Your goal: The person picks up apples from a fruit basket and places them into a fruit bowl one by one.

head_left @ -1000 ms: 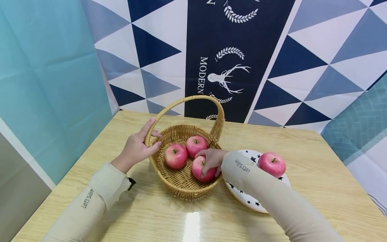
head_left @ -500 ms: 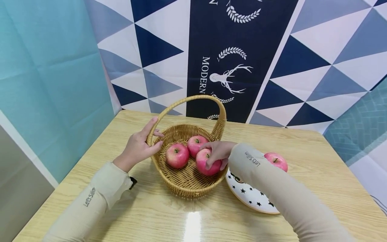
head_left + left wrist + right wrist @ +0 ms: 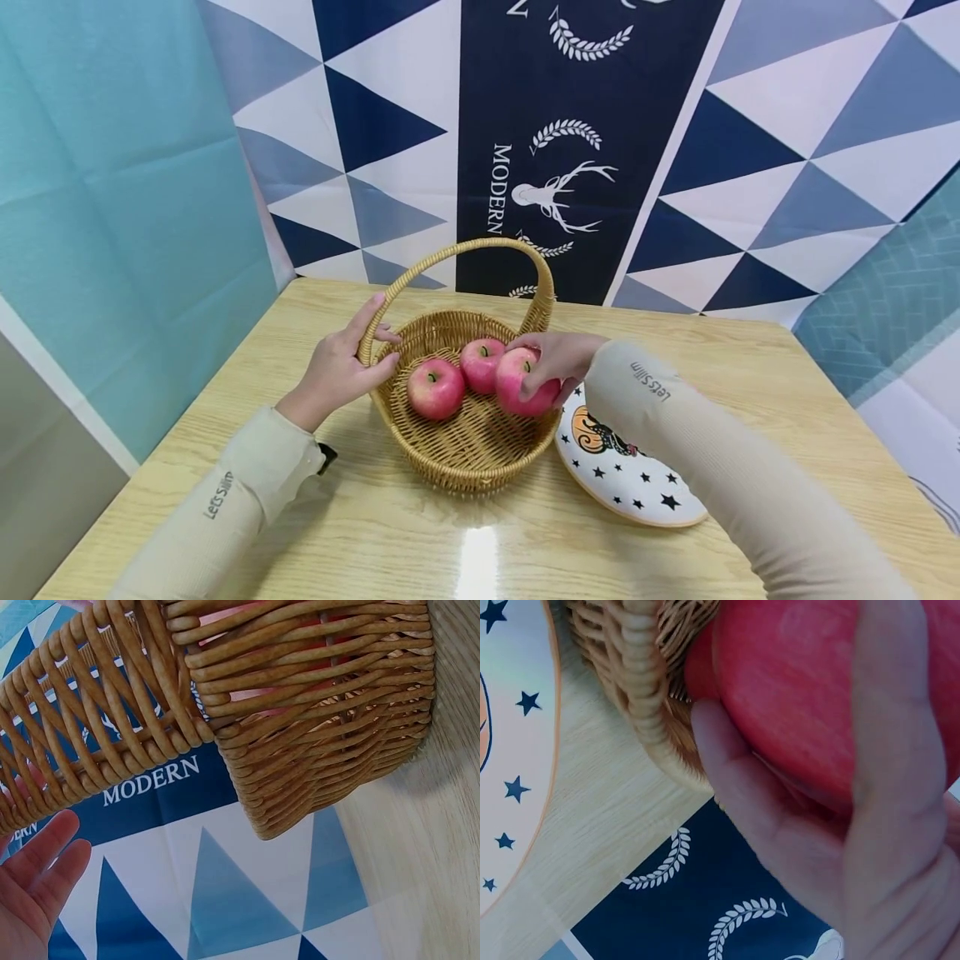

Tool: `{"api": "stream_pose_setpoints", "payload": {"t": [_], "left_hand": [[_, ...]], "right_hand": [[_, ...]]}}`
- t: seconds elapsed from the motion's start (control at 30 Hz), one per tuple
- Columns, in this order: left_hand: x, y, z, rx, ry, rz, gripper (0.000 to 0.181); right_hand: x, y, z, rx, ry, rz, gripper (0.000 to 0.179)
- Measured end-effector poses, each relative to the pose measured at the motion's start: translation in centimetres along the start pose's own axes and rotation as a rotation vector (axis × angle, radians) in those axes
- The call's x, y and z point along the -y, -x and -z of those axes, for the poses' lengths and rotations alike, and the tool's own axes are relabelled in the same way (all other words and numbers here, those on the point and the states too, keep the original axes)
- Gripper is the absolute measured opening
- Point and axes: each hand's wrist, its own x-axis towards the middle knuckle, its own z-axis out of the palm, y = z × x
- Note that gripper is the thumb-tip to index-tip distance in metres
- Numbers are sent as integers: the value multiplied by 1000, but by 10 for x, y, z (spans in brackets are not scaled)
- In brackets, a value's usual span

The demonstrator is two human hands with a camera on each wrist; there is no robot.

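Apparently for removal, the right hand (image 3: 561,358) grips an apple (image 3: 513,390) that must clear the basket's (image 3: 467,477) right rim; left hand (image 3: 337,364), fingers loosely extended.

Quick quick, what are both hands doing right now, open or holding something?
Left hand: open, fingers at the basket handle.
Right hand: holding an apple.

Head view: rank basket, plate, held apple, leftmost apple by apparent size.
1. Basket
2. Plate, partly hidden by the right sleeve
3. Held apple and leftmost apple: look alike, unranked; right hand partly covers the former
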Motion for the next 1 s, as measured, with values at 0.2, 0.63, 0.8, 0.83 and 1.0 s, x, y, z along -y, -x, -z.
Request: {"api": "stream_pose_setpoints", "payload": {"t": [0.2, 0.63, 0.8, 0.83, 1.0], "left_hand": [[1, 0, 0, 3, -10, -10, 90], [0, -2, 2, -3, 1, 6, 86], [-1, -1, 1, 1, 9, 11, 86], [-1, -1, 1, 1, 9, 12, 85], [-1, 0, 0, 0, 14, 18, 81]], "right_hand": [[-3, 7, 9, -19, 4, 9, 84], [-23, 11, 21, -43, 160, 272, 80], [-31, 17, 28, -24, 164, 262, 79], [-33, 18, 30, -29, 166, 260, 79], [-46, 21, 36, -55, 176, 268, 82]]}}
